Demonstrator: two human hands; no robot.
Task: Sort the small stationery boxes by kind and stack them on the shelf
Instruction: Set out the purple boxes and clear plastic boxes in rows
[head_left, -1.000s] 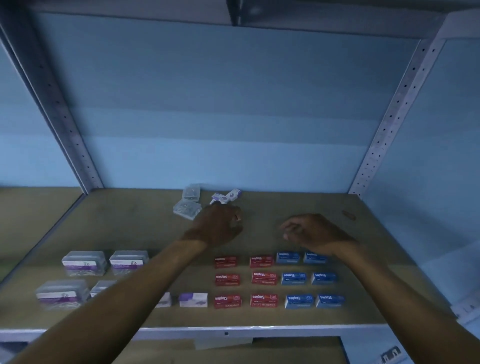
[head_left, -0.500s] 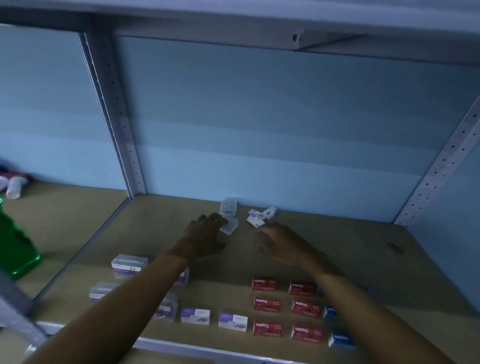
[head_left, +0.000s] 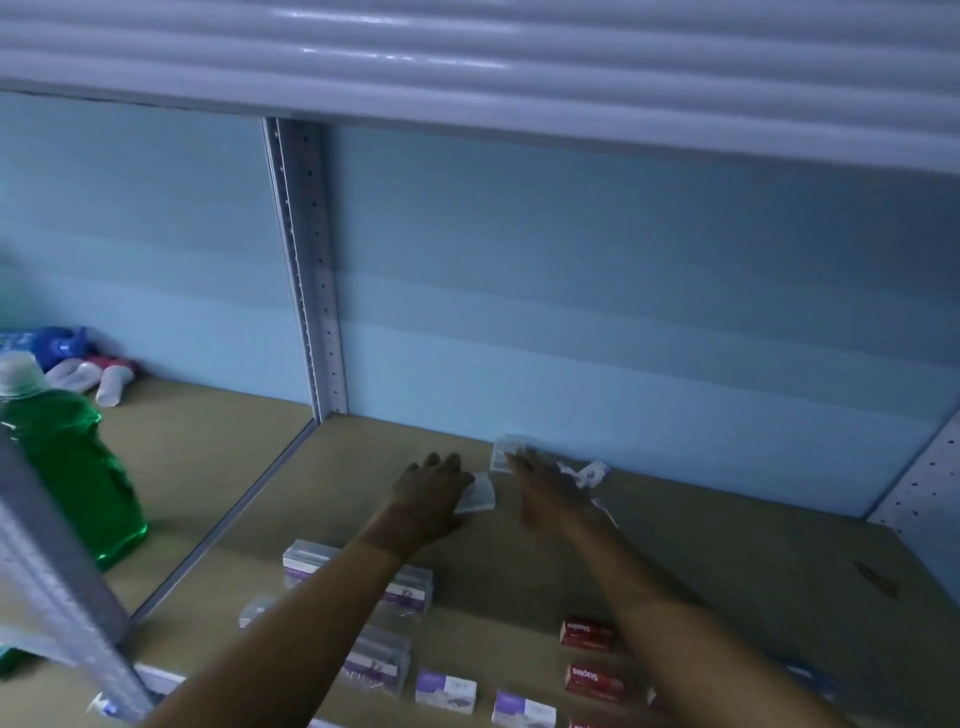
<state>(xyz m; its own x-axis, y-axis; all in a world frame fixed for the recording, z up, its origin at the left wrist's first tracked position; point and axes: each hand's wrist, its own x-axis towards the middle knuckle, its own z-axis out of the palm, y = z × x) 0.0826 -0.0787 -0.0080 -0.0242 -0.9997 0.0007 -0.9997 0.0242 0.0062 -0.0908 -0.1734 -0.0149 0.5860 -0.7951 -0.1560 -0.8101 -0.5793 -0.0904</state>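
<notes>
Both hands reach deep toward the back edge of the wooden shelf (head_left: 727, 545). Left hand (head_left: 434, 491) lies palm down with its fingers spread loosely, and its fingertips rest on a small clear plastic box (head_left: 480, 493) that lies flat just to its right; it touches the box without closing round it. Right hand (head_left: 540, 480) stretches further back, fingers extended and open, their tips on a second clear plastic box (head_left: 503, 453) that sits close to the blue back wall (head_left: 623, 312); whether it grips that box cannot be told through the blur. Just right of this hand, near the back edge, lie a few small white-and-purple packets (head_left: 592, 474), loosely heaped. Toward the front edge, partly under the left forearm, stand clear cases with purple labels (head_left: 306, 558), four as far as can be seen, in two rows. Right of them, along the front edge, sit two small purple-and-white boxes (head_left: 445, 691) side by side. Further right, red staple boxes (head_left: 587, 631) lie in a column running front to back, the right forearm crossing over the boxes beyond them. Past the grey perforated upright (head_left: 311, 270), in the neighbouring bay on the left, stands a green bottle (head_left: 72, 467) with a pale cap.
</notes>
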